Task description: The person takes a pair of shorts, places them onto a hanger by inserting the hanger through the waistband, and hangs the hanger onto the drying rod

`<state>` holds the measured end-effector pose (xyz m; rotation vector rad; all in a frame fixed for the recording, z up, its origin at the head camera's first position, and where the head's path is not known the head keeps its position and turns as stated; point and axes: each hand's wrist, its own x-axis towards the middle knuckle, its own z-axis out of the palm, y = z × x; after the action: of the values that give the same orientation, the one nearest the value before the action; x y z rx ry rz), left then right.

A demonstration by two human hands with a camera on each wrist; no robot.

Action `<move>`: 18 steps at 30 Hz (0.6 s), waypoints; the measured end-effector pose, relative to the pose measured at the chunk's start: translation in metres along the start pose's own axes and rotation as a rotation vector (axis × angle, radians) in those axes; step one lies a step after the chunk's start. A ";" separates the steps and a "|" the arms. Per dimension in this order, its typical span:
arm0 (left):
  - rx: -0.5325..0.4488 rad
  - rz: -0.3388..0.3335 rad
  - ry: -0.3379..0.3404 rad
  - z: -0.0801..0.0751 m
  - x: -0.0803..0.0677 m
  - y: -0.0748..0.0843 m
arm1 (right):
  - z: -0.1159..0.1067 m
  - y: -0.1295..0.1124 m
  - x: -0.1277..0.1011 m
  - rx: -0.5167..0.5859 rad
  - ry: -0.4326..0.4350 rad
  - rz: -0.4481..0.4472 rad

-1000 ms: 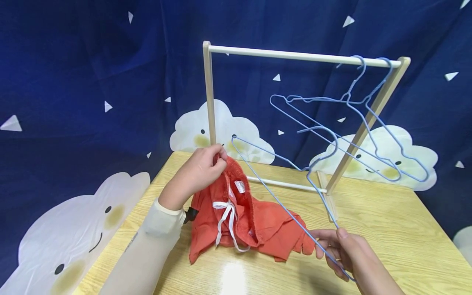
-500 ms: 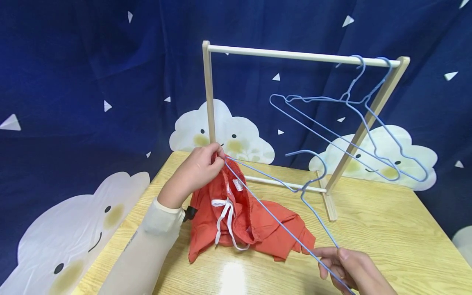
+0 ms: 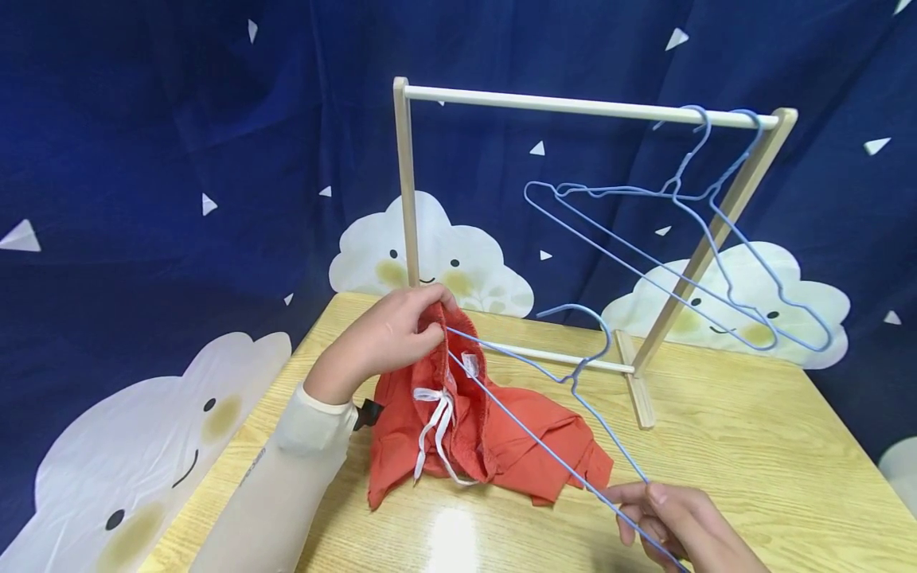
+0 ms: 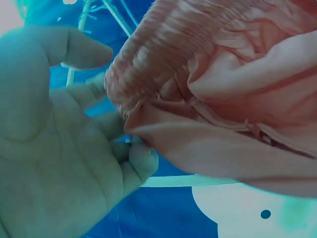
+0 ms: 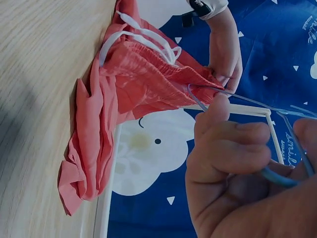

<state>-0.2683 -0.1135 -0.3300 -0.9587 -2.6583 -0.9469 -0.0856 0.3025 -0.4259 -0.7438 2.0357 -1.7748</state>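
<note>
The left hand (image 3: 390,334), raised above the table (image 3: 752,446) with its sleeved forearm angled up from the lower left, pinches the waistband of red shorts (image 3: 487,430), lifting it while the legs lie on the wood. One end of a blue hanger (image 3: 566,382) enters the waistband. The right hand (image 3: 673,521), low at the table's near edge, has its fingers curled around the hanger's other end.
</note>
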 end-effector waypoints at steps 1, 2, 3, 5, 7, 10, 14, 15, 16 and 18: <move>0.005 0.025 -0.011 0.000 0.000 0.000 | -0.001 0.000 0.000 0.004 -0.003 0.006; 0.014 0.050 -0.017 0.000 0.000 0.001 | -0.002 -0.001 0.000 0.012 -0.005 0.014; 0.022 0.072 -0.017 0.000 0.000 0.001 | -0.003 -0.001 0.000 0.013 -0.006 0.017; 0.037 0.110 -0.006 0.001 -0.001 0.002 | -0.005 -0.002 0.000 0.021 -0.009 0.020; 0.048 0.139 0.020 0.001 0.000 0.003 | -0.007 -0.003 0.000 0.024 -0.011 0.014; 0.048 0.180 0.048 0.002 0.000 0.004 | -0.009 -0.004 0.001 0.030 -0.028 -0.020; 0.017 0.222 0.033 0.002 -0.001 0.004 | -0.012 -0.006 0.002 0.054 -0.050 -0.048; 0.009 0.230 0.025 0.001 -0.001 0.005 | -0.013 -0.007 0.002 0.062 -0.050 -0.039; 0.001 0.235 0.016 0.001 -0.001 0.005 | -0.013 -0.008 0.002 0.071 -0.050 -0.027; -0.006 0.245 0.004 0.000 -0.001 0.005 | -0.015 -0.009 0.002 0.083 -0.053 -0.010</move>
<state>-0.2646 -0.1105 -0.3280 -1.2461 -2.4613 -0.8998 -0.0938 0.3127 -0.4144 -0.7683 1.9151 -1.8140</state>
